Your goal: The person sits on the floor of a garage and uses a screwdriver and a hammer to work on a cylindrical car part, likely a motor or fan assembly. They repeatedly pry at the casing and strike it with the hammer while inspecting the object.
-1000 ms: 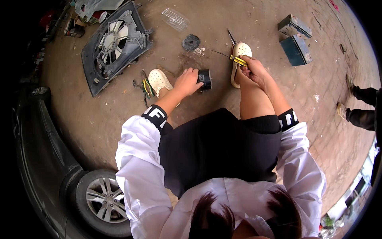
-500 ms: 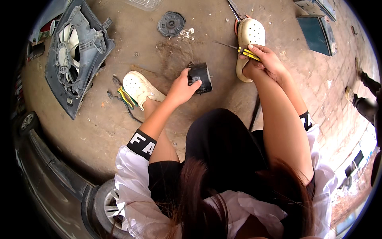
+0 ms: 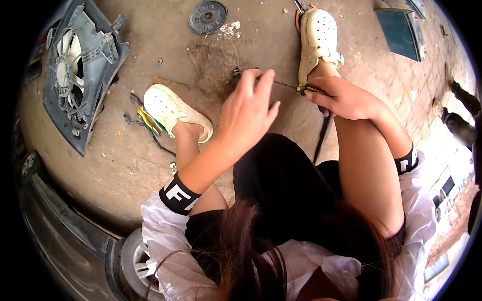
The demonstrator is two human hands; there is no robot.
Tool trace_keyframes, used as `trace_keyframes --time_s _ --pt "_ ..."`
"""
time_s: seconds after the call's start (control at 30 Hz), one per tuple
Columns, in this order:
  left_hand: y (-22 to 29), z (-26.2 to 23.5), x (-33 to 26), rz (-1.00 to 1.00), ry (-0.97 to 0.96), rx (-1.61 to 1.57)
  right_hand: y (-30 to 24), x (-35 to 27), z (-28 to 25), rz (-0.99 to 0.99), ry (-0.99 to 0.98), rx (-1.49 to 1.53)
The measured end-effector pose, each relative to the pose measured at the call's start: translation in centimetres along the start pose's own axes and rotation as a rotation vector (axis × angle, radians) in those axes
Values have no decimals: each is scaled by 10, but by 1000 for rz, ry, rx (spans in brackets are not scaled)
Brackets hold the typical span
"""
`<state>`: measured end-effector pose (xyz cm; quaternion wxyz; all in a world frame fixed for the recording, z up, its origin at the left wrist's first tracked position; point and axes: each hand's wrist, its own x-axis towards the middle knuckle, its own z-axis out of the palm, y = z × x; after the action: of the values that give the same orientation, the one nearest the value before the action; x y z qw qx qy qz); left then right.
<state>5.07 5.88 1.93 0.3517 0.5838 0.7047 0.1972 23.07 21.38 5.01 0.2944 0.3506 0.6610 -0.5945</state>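
Observation:
My left hand [image 3: 248, 106] is raised over the floor between my feet, fingers apart and holding nothing that I can see. Behind its fingers only a dark edge of the black cylindrical part [image 3: 238, 72] shows; the rest is hidden. My right hand [image 3: 347, 99] is closed around a screwdriver [image 3: 312, 91] with a yellow and black handle. The screwdriver's thin shaft points left toward my left fingertips. Whether its tip touches the black part cannot be seen. My right wrist rests against my right leg.
A radiator fan in a grey shroud [image 3: 75, 75] lies at the far left. A round black disc [image 3: 208, 17] lies ahead. Pliers with yellow and green handles [image 3: 149, 122] lie beside my left shoe. A dark car [image 3: 65, 220] stands at lower left, a blue-green box [image 3: 400, 32] at upper right.
My left hand has let go of the black cylindrical part, lifted and spread its fingers. My right hand has moved down with the screwdriver, turning palm down. The view has shifted slightly.

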Motion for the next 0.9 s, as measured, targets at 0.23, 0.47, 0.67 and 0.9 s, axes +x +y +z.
trace_keyframes --time_s 0.23,0.47,0.67,0.9 --pt "-30 22 9 137 72 396 16 -2 6 -8 23 2" --pt "-58 6 17 -338 -238 46 18 5 5 -77 43 -8" --pt "-85 6 13 -425 -262 -288 22 10 3 -117 -9 -80" --pt "-124 -10 -5 -637 -208 -735 24 16 4 -108 3 -24"
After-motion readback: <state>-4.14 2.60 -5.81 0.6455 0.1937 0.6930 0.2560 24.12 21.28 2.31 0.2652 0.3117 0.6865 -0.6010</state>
